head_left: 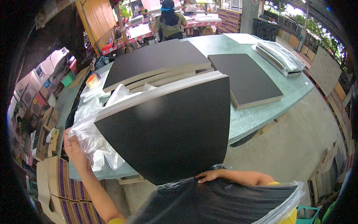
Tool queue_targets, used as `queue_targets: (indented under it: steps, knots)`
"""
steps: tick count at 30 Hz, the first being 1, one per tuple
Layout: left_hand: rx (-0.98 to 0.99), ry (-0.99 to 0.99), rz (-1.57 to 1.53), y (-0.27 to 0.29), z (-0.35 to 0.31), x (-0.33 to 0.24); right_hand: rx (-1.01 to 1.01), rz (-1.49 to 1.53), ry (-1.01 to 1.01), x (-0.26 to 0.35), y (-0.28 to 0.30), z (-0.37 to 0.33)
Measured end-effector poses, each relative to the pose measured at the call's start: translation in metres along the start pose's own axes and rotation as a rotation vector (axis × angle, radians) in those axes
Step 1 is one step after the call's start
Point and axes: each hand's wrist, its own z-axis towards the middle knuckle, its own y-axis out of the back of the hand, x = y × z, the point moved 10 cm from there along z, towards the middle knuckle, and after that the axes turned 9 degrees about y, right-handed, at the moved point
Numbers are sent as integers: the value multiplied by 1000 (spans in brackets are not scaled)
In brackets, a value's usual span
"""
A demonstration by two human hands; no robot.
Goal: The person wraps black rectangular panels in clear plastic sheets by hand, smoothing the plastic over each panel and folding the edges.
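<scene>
Black panel stack [179, 123] looks mid-bagging tbh, left hand [76, 149] clutching plastic [91, 136] left of it, right hand [207, 176] on film [238, 198] below it, grip unclear, so probably pull evenly next.

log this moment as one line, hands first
left hand: holding clear plastic; right hand: touching plastic wrap; black boards: stacked, tilted; other boards: on table

Left grip [75, 147] curled, arm [97, 194] extended; right grip [207, 176] palm-down, forearm [242, 176] sideways.
</scene>
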Motion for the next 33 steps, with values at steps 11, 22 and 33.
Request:
queue_targets:
  steps: [11,22,33]
  knots:
    - [1301,132,1198,-110,-272,211,-42,221,276,133,38,-42]
    - [1160,9,393,-157,-226,-6,-286,-330,371,270,79,-54]
    - [448,333,289,-52,-84,39,-670,105,398,266,230,-190]
